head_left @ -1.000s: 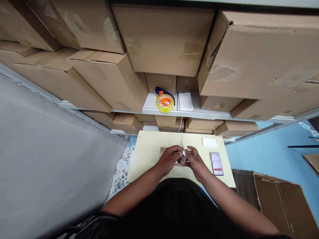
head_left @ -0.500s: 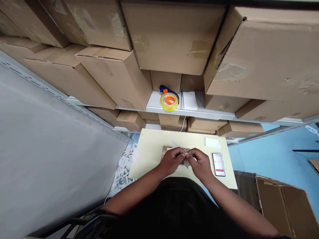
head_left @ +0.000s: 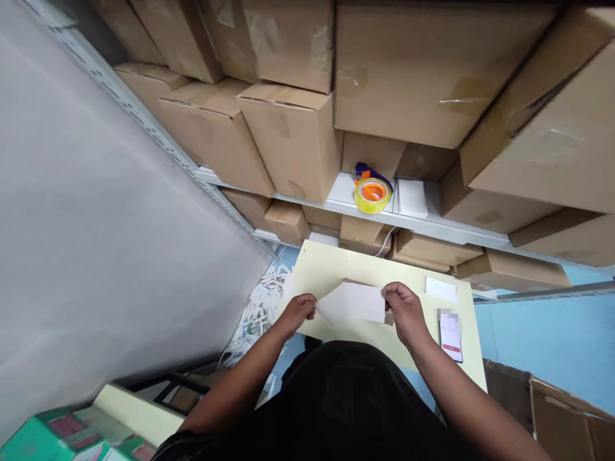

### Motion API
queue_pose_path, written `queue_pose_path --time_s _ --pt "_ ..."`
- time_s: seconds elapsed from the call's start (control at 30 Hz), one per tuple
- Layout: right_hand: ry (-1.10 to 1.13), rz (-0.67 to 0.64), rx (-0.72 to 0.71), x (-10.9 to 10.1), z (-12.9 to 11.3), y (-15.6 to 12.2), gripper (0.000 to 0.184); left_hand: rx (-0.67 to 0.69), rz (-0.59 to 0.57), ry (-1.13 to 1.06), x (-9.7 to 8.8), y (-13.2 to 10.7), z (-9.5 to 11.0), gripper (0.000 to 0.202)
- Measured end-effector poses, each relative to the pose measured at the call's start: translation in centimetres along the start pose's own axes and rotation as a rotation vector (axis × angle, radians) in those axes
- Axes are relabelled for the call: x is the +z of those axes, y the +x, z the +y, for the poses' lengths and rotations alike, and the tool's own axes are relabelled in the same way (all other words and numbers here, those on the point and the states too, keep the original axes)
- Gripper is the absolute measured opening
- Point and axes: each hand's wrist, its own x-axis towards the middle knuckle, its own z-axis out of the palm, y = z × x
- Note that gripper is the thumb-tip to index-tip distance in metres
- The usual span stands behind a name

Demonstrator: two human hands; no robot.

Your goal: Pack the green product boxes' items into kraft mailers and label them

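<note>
My phone [head_left: 451,333] screen at three o'clock is blurred out. The white sheet [head_left: 354,302] hides most of a brown piece [head_left: 354,282] beneath; my fingertips tuck behind its edges.

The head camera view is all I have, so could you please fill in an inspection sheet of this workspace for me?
Surface: pale yellow table, small, below the shelving.
Job's things: white sheet held flat above the table.
Clutter: white card and phone on the table's right; white scraps heaped on the floor to its left.
Grippers: left hand pinches the sheet's left corner, right hand its right edge.
Cables: white cable hangs below the shelf.
Surroundings: cardboard boxes on shelves; yellow tape roll on the shelf; grey wall on the left.
</note>
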Motion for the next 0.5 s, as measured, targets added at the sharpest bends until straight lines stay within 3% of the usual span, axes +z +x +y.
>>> queue_pose_path --time_s 0.13,0.27,0.4,0.5 --pt "-0.051 -0.079 0.027 2.0 0.4 -0.9 0.02 -0.072 0.118 0.073 -7.2 -0.7 -3.3 0.02" --pt "-0.052 -0.022 0.018 3.5 0.5 -1.5 0.025 -0.134 0.248 0.281 -13.9 -1.2 -5.2 0.019" --pt "-0.084 0.056 -0.009 4.4 0.0 -2.2 0.028 -0.171 0.331 0.398 -19.3 -1.1 -6.1 0.019" --pt "-0.109 0.102 -0.036 4.9 -0.4 -3.0 0.027 -0.203 0.371 0.535 -22.3 -0.4 -6.8 0.021"
